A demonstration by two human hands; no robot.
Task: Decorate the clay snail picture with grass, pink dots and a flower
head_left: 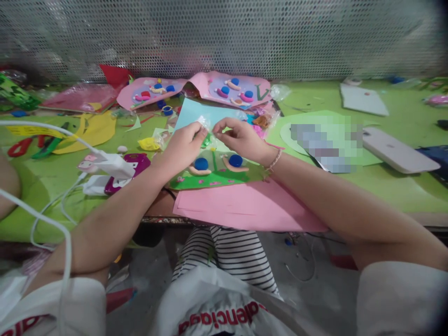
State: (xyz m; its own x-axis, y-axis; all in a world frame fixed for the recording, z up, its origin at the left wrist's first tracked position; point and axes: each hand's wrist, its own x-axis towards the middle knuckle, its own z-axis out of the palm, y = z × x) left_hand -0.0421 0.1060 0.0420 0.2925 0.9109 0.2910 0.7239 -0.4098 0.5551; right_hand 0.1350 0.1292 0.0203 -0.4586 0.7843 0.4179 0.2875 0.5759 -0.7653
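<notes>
My left hand (185,145) is closed on a small clear plastic bag (204,122), with green modelling clay (206,141) showing below the fingertips. Close beside it, the thumb and fingers of my right hand (241,139) are pinched together; whatever they hold is too small to make out. Below both hands lies a craft picture (231,178) with a green grass strip. On it are two snail-like clay figures with blue round shells (201,164) and cream bodies. Pink paper sheets (241,205) lie under the picture, at the table's front edge.
Finished-looking pink craft sheets (196,86) lie at the back, before a perforated metal panel (210,37). At left are scissors (49,145), a purple power block (130,170) and white cables. A pale phone (399,150) and green paper (325,121) lie at right.
</notes>
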